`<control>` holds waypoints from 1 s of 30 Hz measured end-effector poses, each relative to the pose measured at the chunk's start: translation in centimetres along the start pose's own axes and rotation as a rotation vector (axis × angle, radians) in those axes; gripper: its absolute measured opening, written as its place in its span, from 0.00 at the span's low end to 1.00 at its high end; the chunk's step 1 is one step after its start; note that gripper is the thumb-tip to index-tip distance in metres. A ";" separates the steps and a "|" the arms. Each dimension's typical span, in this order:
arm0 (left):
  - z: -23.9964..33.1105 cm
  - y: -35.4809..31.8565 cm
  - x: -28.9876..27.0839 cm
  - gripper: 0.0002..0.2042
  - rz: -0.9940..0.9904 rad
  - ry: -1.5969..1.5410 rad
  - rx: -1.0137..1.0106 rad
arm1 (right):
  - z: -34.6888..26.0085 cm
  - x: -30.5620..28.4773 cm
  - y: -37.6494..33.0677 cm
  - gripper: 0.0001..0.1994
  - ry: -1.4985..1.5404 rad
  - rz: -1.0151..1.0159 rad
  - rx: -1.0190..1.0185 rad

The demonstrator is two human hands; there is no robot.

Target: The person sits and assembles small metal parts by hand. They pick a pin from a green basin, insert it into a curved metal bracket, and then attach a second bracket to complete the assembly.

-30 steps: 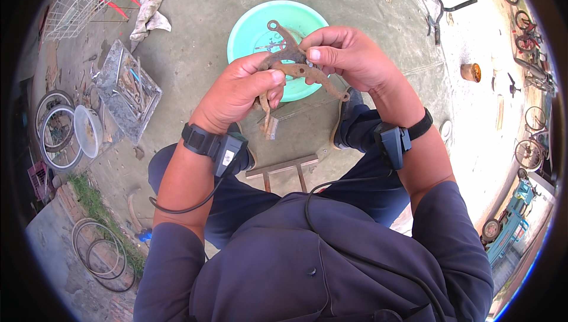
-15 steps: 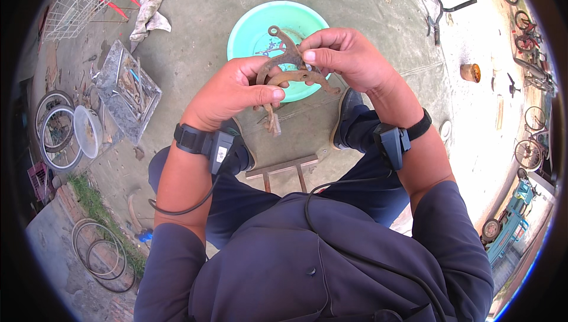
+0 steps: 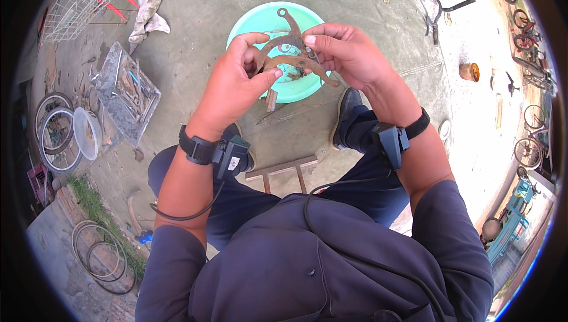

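Both hands grip a rusty curved metal brake caliper (image 3: 294, 50): left hand (image 3: 234, 85) fingers pinch its lower arm, right hand (image 3: 346, 53) fingers its upper, above a turquoise plastic basin (image 3: 251, 23).

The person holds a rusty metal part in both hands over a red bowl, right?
Not quite: the bowl is green, not red, as the head view shows. The rest holds: both the left hand and right hand hold the rusty metal part above it.

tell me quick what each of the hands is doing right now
Left hand: closed on the rusty curved metal part.
Right hand: closed on the same part, from its other side.
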State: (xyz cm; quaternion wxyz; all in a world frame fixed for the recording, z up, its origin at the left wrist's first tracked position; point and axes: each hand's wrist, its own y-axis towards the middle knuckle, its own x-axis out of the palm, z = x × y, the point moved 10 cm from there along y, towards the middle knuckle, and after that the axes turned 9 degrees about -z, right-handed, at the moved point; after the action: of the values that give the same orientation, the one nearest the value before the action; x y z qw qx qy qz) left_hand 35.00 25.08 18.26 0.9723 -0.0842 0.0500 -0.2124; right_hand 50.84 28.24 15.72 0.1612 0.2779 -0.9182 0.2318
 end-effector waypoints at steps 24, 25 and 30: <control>-1.3 -0.9 2.9 0.37 -0.339 -0.781 -0.080 | 0.5 -0.6 0.0 0.11 0.179 0.003 0.026; -1.4 -0.8 2.9 0.38 -0.336 -0.804 -0.077 | 0.5 -0.8 0.0 0.10 0.189 0.017 0.013; -0.6 -1.5 3.7 0.35 -0.392 -0.999 0.026 | 0.4 -0.7 -0.4 0.10 0.213 -0.008 0.034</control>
State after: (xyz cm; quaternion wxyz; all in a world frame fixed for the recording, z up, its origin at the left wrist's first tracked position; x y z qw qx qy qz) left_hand 37.64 22.11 17.70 0.8206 -0.1707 -0.4383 -0.3247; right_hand 51.53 28.08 15.26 0.2540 0.2581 -0.8907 0.2748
